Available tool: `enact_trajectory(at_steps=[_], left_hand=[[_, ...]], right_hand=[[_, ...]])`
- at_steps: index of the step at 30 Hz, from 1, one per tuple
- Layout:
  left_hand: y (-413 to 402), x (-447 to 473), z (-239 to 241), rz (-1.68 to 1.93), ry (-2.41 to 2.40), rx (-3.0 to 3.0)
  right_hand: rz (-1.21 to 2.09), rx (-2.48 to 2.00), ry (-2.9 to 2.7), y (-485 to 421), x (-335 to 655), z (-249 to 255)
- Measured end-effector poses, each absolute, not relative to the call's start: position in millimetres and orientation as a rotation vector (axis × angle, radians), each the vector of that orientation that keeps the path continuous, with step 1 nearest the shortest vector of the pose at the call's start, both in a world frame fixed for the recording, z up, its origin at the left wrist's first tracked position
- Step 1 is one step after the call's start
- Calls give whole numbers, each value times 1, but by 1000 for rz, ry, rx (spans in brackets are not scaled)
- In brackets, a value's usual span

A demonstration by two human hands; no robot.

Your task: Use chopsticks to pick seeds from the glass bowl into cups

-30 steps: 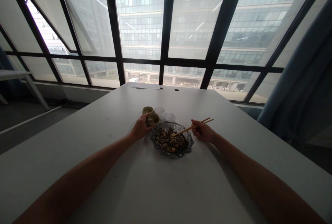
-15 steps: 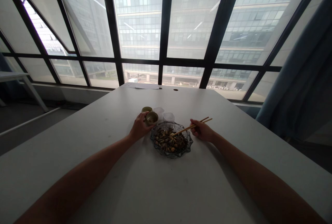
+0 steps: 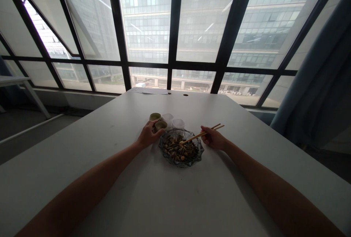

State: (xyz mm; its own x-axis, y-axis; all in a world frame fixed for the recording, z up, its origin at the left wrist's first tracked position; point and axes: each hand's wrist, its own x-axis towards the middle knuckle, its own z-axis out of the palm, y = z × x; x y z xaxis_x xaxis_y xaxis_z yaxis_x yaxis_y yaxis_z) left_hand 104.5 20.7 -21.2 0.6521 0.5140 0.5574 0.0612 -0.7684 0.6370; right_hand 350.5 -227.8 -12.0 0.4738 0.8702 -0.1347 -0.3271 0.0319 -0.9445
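My left hand (image 3: 148, 134) has its thumb and fingers around a small brownish-green cup (image 3: 161, 125), which stands upright just behind the bowl's left rim. A second green cup (image 3: 155, 116) is right behind it. In my right hand (image 3: 213, 138) is a pair of wooden chopsticks (image 3: 201, 134), slanting down to the left. Their tips reach into a scalloped clear glass bowl (image 3: 201, 152) and meet the heap inside. That heap looks like striped dark seeds (image 3: 178, 151) mixed with rounder, nut-like pieces.
Two clear plastic cups stand behind the bowl, one farther back (image 3: 168, 120) and one near its rim (image 3: 178, 123). Papers (image 3: 150, 91) lie at the far edge of the white table (image 3: 175, 200). Tall windows rise beyond; a blue curtain (image 3: 309, 76) hangs at the right.
The cup in my left hand has gone from tilted toward me to upright and slightly lower, and the left fingers have loosened a little. My right hand and the chopsticks have stayed put.
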Motion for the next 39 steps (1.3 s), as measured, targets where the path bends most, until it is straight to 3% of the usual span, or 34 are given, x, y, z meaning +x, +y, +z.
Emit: enact_trajectory(at_steps=[7, 15, 39], left_hand=[[32, 106, -27, 1204, 609, 2315], [54, 108, -37, 996, 677, 2464], [61, 115, -21, 1085, 635, 2341]], right_hand=[[1002, -1193, -569, -227, 348, -10], [996, -1212, -593, -228, 344, -7], [941, -1225, -596, -226, 347, -11]])
